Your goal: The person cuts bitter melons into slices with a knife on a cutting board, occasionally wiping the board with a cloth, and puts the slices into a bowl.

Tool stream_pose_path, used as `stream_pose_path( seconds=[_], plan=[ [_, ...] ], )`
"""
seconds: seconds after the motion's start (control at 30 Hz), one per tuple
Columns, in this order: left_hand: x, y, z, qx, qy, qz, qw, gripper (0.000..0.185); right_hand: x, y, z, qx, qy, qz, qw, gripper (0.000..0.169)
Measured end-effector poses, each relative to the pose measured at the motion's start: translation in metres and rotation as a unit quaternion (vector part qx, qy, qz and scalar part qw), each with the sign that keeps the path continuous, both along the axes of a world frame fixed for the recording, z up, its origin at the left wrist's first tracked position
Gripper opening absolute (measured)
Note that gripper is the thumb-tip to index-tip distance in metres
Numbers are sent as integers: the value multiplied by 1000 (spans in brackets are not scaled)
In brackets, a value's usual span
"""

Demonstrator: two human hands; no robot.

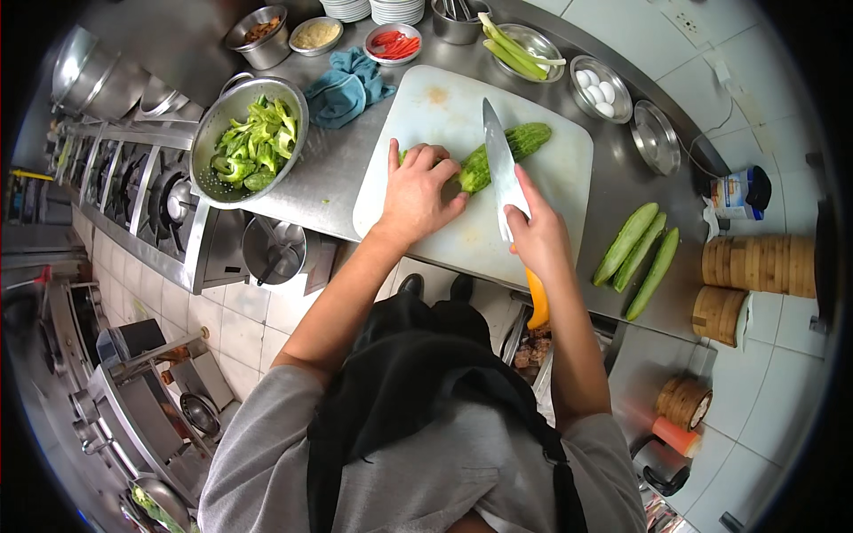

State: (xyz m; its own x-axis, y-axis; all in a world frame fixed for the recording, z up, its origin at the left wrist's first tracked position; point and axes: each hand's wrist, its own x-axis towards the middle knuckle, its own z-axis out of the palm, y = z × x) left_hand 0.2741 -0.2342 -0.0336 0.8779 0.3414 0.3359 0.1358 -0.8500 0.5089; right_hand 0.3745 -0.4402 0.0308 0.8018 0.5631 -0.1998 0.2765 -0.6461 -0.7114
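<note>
My right hand (538, 233) grips the yellow handle of a chef's knife (500, 160), its wide steel blade lying over a bumpy green bitter melon or cucumber (530, 138) on the white cutting board (566, 193). Against the near end of that vegetable rests my left hand (423, 190), its fingers curled. Some green shows behind these fingers; how much they hold is hidden. Left of the board, a perforated steel colander (200, 166) holds cut green pieces (256, 143).
Several long green vegetables (626, 243) lie right of the board. A blue cloth (346, 90), a bowl of red strips (394, 44), a bowl of scallion or celery stalks (513, 53) and a bowl of eggs (600, 90) stand along the far side. Bamboo steamers (756, 265) are at right, stove burners (170, 200) at left.
</note>
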Motion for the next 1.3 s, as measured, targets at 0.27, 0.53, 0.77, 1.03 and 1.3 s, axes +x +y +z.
stream_pose_path(
  seconds=[0.27, 0.53, 0.77, 1.03, 1.3],
  plan=[
    [0, -1, 0, 1, 1, 9, 1000, 39, 11, 12, -13, -37, 13, 15, 999, 67],
    [2, 0, 1, -4, -4, 13, 1000, 38, -33, -20, -40, -60, -3, 83, 995, 68],
    [0, 24, 1, 35, -9, 32, 999, 38, -48, -53, -1, -17, -1, 83, 996, 68],
    [28, -7, 7, 30, -2, -1, 1000, 41, 20, -5, 8, -55, -35, 0, 998, 67],
    [29, -7, 8, 13, 14, 8, 1000, 42, 32, 11, -9, -70, -67, 18, 995, 67]
  ],
)
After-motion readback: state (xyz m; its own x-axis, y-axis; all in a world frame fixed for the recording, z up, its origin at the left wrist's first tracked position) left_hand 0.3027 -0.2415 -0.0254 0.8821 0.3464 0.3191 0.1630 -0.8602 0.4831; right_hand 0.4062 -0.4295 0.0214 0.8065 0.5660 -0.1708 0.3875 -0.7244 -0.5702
